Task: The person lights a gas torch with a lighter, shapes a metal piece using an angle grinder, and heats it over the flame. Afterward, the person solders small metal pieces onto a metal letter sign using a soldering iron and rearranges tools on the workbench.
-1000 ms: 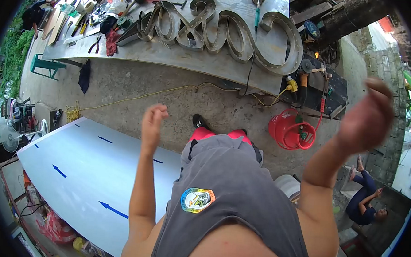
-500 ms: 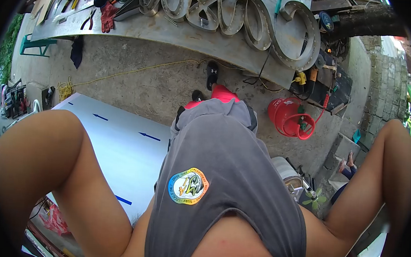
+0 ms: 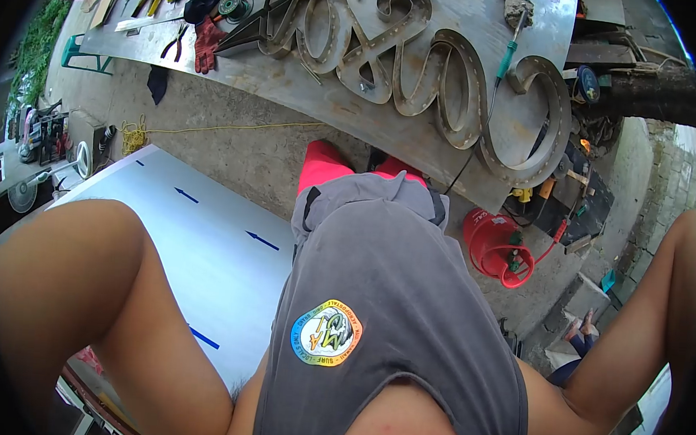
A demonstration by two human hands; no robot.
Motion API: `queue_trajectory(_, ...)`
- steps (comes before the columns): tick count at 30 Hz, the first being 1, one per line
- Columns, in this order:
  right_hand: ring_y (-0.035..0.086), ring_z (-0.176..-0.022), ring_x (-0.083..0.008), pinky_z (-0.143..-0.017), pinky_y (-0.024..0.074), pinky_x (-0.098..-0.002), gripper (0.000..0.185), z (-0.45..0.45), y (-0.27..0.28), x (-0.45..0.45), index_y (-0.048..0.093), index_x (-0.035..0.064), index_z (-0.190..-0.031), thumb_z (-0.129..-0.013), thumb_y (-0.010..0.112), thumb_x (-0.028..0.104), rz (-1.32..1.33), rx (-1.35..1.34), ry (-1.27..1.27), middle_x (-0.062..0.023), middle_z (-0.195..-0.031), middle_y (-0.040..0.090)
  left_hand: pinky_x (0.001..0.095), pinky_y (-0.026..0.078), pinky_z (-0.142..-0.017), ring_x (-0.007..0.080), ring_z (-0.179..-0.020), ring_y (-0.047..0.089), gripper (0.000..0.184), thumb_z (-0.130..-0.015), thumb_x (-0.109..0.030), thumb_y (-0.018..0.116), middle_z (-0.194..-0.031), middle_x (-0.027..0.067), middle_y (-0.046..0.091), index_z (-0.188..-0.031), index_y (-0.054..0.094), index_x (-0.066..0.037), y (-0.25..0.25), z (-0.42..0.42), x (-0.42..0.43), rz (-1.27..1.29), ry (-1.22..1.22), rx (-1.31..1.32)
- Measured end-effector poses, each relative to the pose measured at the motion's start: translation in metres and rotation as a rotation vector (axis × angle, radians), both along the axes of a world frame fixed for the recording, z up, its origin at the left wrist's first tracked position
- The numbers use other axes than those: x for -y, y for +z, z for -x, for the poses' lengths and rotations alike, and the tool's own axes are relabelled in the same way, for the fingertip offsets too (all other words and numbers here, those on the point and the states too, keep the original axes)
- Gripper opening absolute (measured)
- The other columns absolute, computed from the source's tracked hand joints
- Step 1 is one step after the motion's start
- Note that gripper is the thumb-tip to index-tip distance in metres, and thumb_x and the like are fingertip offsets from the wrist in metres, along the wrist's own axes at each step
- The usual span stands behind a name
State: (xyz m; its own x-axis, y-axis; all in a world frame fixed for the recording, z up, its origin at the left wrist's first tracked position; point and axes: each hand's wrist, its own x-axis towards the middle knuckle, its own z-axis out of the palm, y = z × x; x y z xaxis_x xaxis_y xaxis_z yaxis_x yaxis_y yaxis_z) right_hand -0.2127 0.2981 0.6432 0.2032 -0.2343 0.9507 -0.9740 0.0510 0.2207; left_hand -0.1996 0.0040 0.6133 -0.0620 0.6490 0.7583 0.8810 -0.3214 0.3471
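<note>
Both my arms are raised with the elbows bent, and neither hand shows. My left upper arm (image 3: 155, 309) and my right upper arm (image 3: 637, 315) rise at the two sides of the frame. Ahead of me is a metal table (image 3: 253, 76). On it stands a long curled piece of metal strip lettering (image 3: 459, 93) with small holes along its walls. A soldering iron with a green handle (image 3: 506, 60) lies across the table's right part, its tip by a greyish lump (image 3: 519, 11). Red gloves (image 3: 207, 45) and pliers (image 3: 175, 41) lie on the left part.
A white board with blue arrows (image 3: 203, 240) lies to my left. A red gas cylinder (image 3: 494, 242) with a hose stands on the right. A yellow cord (image 3: 234, 128) crosses the concrete floor. Another person's feet (image 3: 580, 323) show at far right.
I have come closer to the table, and more of its top is in view. My shoes are now mostly hidden. Both arms stay raised.
</note>
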Motion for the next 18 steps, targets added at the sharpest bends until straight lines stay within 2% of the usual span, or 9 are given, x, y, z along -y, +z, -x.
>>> queue_trajectory(18,0.051,-0.129,-0.0313,-0.109,0.0340,-0.0518,0.045,0.030,-0.001,0.002,0.064,0.0155,-0.134,-0.102,0.055,0.045,0.032,-0.051,-0.050,-0.0104,-0.140,0.057,0.0516,0.040,-0.113,0.0364,-0.124,0.057,0.050,-0.108,-0.041,0.040,-0.137,0.0208,0.059,-0.137,0.052,-0.003,0.006,0.053,0.004,-0.012,-0.023,-0.062)
